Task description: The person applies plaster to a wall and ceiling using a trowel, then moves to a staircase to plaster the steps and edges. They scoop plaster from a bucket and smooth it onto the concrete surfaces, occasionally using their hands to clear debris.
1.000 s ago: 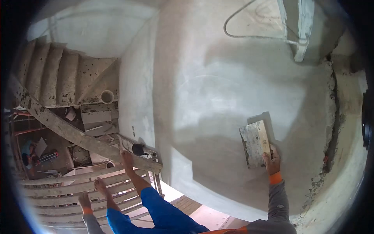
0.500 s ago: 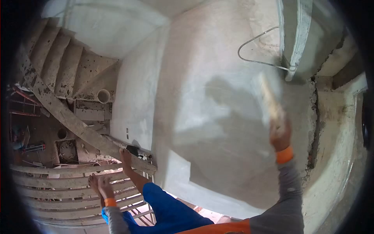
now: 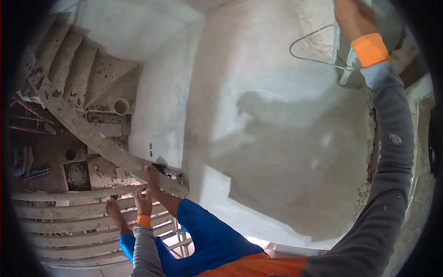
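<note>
My right hand (image 3: pixel 354 19) is raised at the top right, beside a pale vertical board (image 3: pixel 356 46) and above a bent metal rod (image 3: pixel 311 57). Its fingers run to the top edge, and what it holds, if anything, is out of view. Low at the left, my left hand (image 3: pixel 143 201) hangs over the wooden slats with nothing visible in it, its fingers pointing up and apart. The plastered wall (image 3: pixel 277 152) in front bears my shadow.
Stairs (image 3: pixel 69 69) stand at the upper left, with a round tube (image 3: pixel 121 106) on a step. A curved beam (image 3: pixel 87 131) runs down to the slats (image 3: pixel 69 212), where my bare feet (image 3: pixel 151 175) rest. Tools and debris lie below.
My right hand has moved up and right, and the long pale tool it held is no longer visible. My left hand has shifted slightly right and up.
</note>
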### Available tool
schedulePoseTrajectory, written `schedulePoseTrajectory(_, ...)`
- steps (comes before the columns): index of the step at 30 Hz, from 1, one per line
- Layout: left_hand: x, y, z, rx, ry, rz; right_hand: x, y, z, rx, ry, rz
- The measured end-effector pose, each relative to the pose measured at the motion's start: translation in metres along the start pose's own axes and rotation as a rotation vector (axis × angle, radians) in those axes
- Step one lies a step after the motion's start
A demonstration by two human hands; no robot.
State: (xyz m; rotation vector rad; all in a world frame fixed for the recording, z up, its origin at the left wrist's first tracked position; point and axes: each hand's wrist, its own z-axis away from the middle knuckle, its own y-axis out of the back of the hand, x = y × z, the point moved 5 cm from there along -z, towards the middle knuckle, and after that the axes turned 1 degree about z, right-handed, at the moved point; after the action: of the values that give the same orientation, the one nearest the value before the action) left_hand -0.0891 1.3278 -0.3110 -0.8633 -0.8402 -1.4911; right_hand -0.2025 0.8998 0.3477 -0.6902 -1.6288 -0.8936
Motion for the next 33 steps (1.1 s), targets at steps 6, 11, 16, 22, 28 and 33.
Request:
schedulePoseTrajectory(6,0.011,0.0,0.005,-0.028,0.013,-0.007,0.01,-0.062,0.037,-0.159,0.167,0.399)
schedulePoseTrajectory(11,0.011,0.01,0.003,0.031,-0.118,-0.005,0.025,-0.119,0.088,-0.279,0.159,0.397)
schedulePoseTrajectory(16,-0.002,0.002,-0.001,-0.005,-0.049,-0.015,0.019,-0.075,0.075,-0.09,0.161,0.356)
schedulePoseTrajectory(22,0.013,-0.01,-0.007,-0.091,0.003,0.049,-0.012,0.033,0.009,0.116,0.155,0.367)
schedulePoseTrajectory(28,0.026,0.006,-0.005,-0.064,-0.067,0.093,0.019,-0.102,0.069,-0.159,0.161,0.362)
schedulePoseTrajectory(33,0.028,0.016,-0.005,-0.066,-0.032,0.181,0.019,-0.088,0.068,-0.213,0.151,0.359)
